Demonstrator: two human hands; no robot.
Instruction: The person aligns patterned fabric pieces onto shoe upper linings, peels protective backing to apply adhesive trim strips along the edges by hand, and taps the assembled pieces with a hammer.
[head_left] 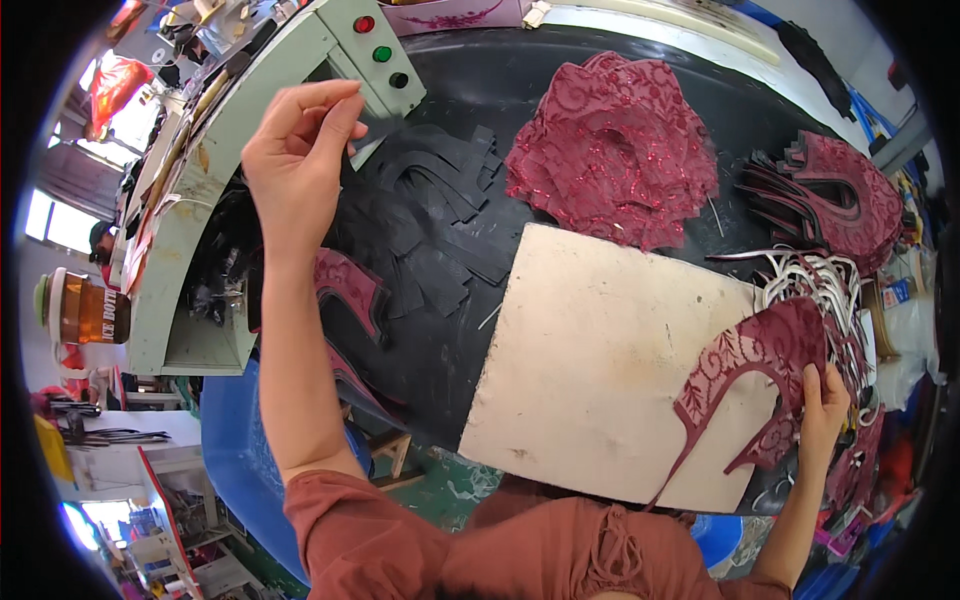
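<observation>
My left hand (300,145) is raised at the upper left, beside the pale green machine housing (310,45). Its thumb and fingers are drawn together in a pinch, and whatever may be between them is too small to make out. At the right, my right hand (824,400) grips a burgundy lace-patterned shoe upper piece (795,335) by its edge. This curved piece lies partly over a cream board (590,350), its narrow strap reaching toward the board's near edge. Dark strips of material (430,255) lie in a loose heap below and right of my left hand.
A stack of sparkly burgundy lace pieces (615,150) sits beyond the board. More cut uppers (840,190) are piled at the far right, above a bundle of white strips (820,290). Burgundy pieces (350,290) lie near my left forearm. A blue tub (235,440) stands at the lower left.
</observation>
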